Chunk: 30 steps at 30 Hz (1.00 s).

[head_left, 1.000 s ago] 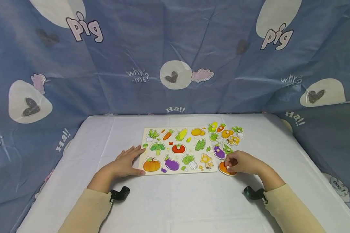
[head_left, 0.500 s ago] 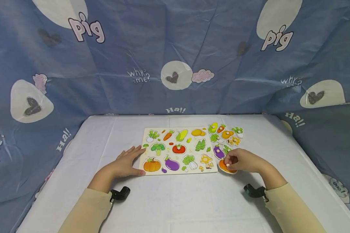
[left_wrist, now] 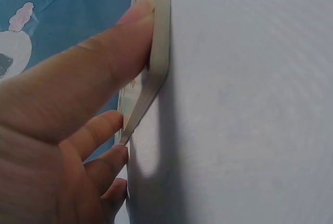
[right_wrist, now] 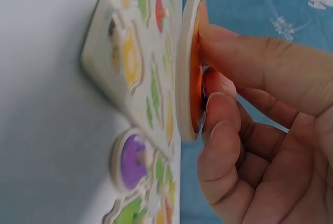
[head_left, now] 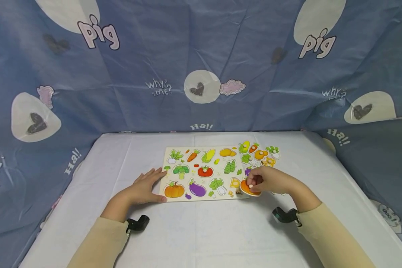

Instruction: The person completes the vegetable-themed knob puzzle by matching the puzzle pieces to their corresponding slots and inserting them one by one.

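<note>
My right hand (head_left: 271,182) pinches the small knob of a pumpkin puzzle piece (head_left: 245,187), with thumb and fingers curled at it. The piece is raised and tilted over the board's lower right corner, overlapping the printed mushroom. In the right wrist view the pumpkin piece (right_wrist: 187,67) stands clear of the puzzle board (right_wrist: 99,62). My left hand (head_left: 144,188) rests at the board's left edge, fingers spread, thumb (left_wrist: 109,52) on its near corner. A tomato piece (head_left: 205,171) with a knob sits in its slot. The printed pumpkin slot (head_left: 174,190) lies at the board's lower left.
Loose knobbed pieces lie right of the board, among them corn (head_left: 244,146), carrot (head_left: 253,147), potato (head_left: 259,154), radish (head_left: 273,150) and mushroom (head_left: 270,161). An eggplant piece (right_wrist: 130,166) is partly hidden by the right hand in the head view. Blue printed fabric (head_left: 201,111) hangs behind.
My right hand has lifted the pumpkin piece off the table and moved it left, from beside the board to over its lower right corner. The left hand stays put.
</note>
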Motion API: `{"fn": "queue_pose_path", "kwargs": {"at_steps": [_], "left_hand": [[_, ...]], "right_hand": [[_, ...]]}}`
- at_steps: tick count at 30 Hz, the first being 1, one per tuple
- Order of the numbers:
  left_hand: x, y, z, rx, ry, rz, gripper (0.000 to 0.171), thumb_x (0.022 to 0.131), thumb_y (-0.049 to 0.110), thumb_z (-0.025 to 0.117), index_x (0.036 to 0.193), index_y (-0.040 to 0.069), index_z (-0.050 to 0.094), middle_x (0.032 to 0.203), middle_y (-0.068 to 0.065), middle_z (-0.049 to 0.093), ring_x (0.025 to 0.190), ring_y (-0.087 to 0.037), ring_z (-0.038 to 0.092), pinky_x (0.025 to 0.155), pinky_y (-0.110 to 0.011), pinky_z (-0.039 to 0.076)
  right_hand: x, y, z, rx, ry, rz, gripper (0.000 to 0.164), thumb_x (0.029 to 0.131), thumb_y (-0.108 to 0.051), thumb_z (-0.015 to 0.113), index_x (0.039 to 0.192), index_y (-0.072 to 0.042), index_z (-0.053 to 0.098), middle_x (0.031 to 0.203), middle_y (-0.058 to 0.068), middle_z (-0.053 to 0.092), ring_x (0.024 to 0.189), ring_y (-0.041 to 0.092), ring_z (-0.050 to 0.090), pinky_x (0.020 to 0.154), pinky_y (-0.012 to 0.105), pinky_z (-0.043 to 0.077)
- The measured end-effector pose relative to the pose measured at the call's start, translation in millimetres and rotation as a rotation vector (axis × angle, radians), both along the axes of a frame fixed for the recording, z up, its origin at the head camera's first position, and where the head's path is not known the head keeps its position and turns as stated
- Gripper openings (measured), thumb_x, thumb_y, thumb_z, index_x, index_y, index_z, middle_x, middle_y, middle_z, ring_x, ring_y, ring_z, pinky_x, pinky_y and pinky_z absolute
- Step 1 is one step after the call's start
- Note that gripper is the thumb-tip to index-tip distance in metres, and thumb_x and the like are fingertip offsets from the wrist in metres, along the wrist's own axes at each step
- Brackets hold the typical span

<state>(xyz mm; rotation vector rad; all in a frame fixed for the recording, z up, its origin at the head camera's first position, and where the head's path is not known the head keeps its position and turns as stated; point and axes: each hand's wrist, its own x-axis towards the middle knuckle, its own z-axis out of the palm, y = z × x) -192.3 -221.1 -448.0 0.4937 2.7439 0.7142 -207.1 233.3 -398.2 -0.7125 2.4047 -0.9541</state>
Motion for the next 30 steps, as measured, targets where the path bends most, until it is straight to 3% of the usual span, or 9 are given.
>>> {"fn": "queue_pose_path", "kwargs": {"at_steps": [7, 19, 30], "left_hand": [[0.4, 1, -0.2, -0.001, 0.002, -0.005, 0.103, 0.073, 0.053, 0.083, 0.154, 0.008, 0.038, 0.162, -0.021, 0.025, 0.15, -0.045, 0.014, 0.119, -0.064, 0.007], [0.5, 0, 1.3, -0.004, -0.006, 0.001, 0.101, 0.074, 0.05, 0.083, 0.154, 0.008, 0.038, 0.162, -0.021, 0.024, 0.15, -0.045, 0.014, 0.119, -0.064, 0.005], [0.0, 1, 1.3, -0.005, -0.004, 0.0, 0.103, 0.074, 0.052, 0.083, 0.154, 0.008, 0.037, 0.162, -0.021, 0.024, 0.15, -0.044, 0.014, 0.119, -0.064, 0.005]], "right_hand": [[-8.7, -20, 5.0, 0.002, 0.01, 0.05, 0.008, 0.09, -0.006, 0.073, 0.091, -0.01, 0.067, 0.08, -0.001, 0.06, 0.076, 0.017, 0.055, 0.062, 0.024, 0.049], [-32.1, -63, -4.6, -0.038, 0.013, 0.112, 0.007, 0.09, -0.008, 0.075, 0.092, -0.012, 0.069, 0.081, -0.001, 0.061, 0.077, 0.016, 0.055, 0.068, 0.028, 0.05], [-37.3, -106, -6.7, -0.066, 0.033, 0.184, 0.008, 0.089, -0.01, 0.076, 0.091, -0.013, 0.069, 0.08, -0.003, 0.061, 0.076, 0.013, 0.055, 0.069, 0.025, 0.05]]}}
